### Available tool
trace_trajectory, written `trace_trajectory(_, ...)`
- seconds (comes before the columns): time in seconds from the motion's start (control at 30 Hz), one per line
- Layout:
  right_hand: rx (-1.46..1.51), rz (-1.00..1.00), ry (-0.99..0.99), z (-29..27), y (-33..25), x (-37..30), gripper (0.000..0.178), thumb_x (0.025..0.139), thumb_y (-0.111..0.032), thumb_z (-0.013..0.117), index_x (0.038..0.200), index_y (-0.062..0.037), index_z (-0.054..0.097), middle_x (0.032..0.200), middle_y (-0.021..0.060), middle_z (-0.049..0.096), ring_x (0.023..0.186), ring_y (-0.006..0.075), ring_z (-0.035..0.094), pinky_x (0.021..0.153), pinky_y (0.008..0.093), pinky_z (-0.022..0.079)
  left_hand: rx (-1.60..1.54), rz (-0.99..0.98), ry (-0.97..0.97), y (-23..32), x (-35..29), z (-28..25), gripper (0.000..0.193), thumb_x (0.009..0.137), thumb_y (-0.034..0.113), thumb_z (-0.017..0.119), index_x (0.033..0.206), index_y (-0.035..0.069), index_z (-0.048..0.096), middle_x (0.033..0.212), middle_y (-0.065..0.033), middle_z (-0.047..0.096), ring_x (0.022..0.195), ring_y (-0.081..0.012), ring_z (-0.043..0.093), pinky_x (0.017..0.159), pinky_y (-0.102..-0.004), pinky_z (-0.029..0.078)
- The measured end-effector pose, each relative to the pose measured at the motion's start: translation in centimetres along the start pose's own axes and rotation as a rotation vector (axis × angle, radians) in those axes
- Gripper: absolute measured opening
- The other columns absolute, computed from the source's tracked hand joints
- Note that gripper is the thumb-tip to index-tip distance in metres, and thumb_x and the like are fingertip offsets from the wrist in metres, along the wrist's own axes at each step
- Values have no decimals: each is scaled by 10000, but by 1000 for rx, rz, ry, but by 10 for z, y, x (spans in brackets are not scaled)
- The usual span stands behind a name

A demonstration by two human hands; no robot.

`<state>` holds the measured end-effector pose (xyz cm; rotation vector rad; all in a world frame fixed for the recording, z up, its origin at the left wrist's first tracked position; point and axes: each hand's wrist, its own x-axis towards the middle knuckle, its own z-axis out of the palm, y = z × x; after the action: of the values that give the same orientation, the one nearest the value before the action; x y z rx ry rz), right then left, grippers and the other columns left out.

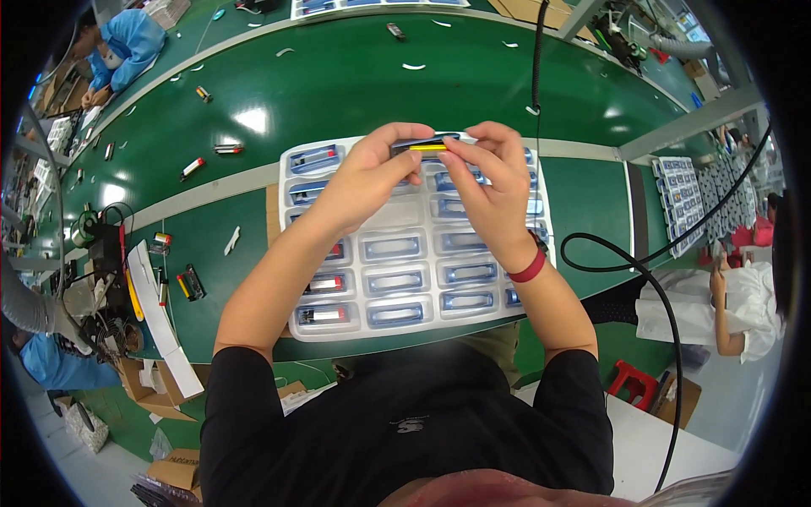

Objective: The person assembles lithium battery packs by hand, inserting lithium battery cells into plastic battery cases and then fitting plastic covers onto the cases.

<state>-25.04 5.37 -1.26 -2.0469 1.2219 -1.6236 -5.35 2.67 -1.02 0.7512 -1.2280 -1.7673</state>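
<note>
My left hand [365,182] and my right hand [494,182] are raised over the far part of a white moulded tray [397,213]. Between their fingertips they hold a slim dark-blue casing [432,138] with a yellow stick-like part [428,148] along its near side; the exact kind is not clear. Both hands pinch it, one at each end. Translucent blue casings [395,314] lie in the tray's compartments. Some in the left column hold a red-and-white cylinder [325,315]. My forearms hide part of the tray.
A green conveyor belt [355,93] runs beyond the tray, with loose red-and-white cylinders [193,168] and white strips on it. A cutter with a yellow handle [133,296] lies at left. A black cable [667,296] loops at right. Co-workers [131,51] sit nearby.
</note>
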Motion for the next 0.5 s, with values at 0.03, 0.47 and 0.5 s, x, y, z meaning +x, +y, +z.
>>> trace_trajectory(0.03, -65, -34, -21, -3, 2, 0, 198, 897, -23, 791, 1093, -16, 759, 1103, 104, 649, 856, 129, 634, 759, 270, 558, 29, 18, -17, -1, 0, -1, 327, 1040, 61, 568, 1361, 1, 586, 1167, -55, 631, 900, -103, 586, 842, -262, 508)
trace_trajectory(0.47, -119, -66, -378, -28, -7, 18, 312, 905, 29, 715, 1215, 23, 679, 1082, 171, 709, 900, 306, 714, 780, 357, 581, 885, 527, -29, 9, -10, -11, 356, 964, 23, 604, 1320, 15, 605, 1210, -202, 650, 1083, -387, 666, 923, -422, 545)
trace_trajectory(0.5, -127, -56, -369, -27, -5, 16, 312, 905, 29, 715, 1215, 23, 679, 1082, 171, 709, 900, 306, 714, 780, 357, 581, 896, 497, -43, 9, -10, -8, 357, 951, 15, 616, 1308, 20, 617, 1213, -205, 648, 1080, -386, 666, 914, -430, 548)
